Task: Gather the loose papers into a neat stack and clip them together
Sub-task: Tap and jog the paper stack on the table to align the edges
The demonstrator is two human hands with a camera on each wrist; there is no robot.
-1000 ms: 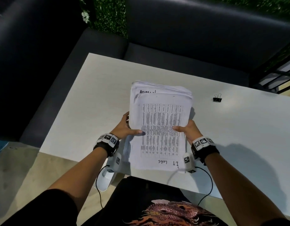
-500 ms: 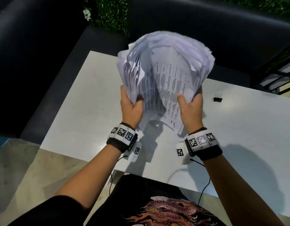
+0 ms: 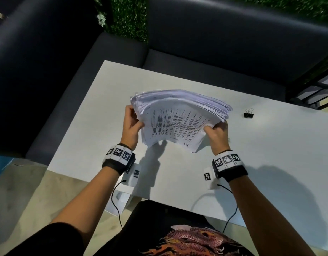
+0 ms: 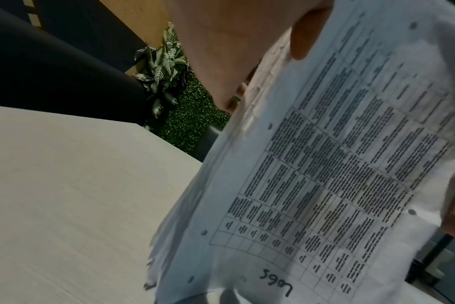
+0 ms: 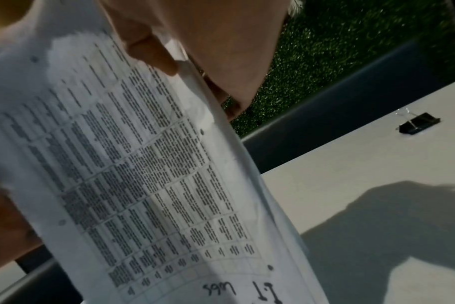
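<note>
A thick stack of printed papers [image 3: 179,115] hangs in the air above the white table [image 3: 85,145], turned long side across and bowed upward, its edges fanned unevenly. My left hand [image 3: 130,124] grips its left end, thumb on the printed top sheet [image 4: 338,174]. Its right end is gripped by my right hand [image 3: 217,133], thumb on the top sheet [image 5: 133,164]. A black binder clip [image 3: 248,114] lies alone on the table to the right of the stack, also seen as the binder clip [image 5: 416,123] in the right wrist view.
A dark sofa [image 3: 214,43] wraps the table's far and left sides, with a green hedge wall [image 3: 130,19] behind. The table's near edge runs just ahead of my torso. Cables hang from both wrist cameras.
The stack went from lying flat on the table to lifted upright and splayed, and is now lower and turned sideways, held by its two short ends.
</note>
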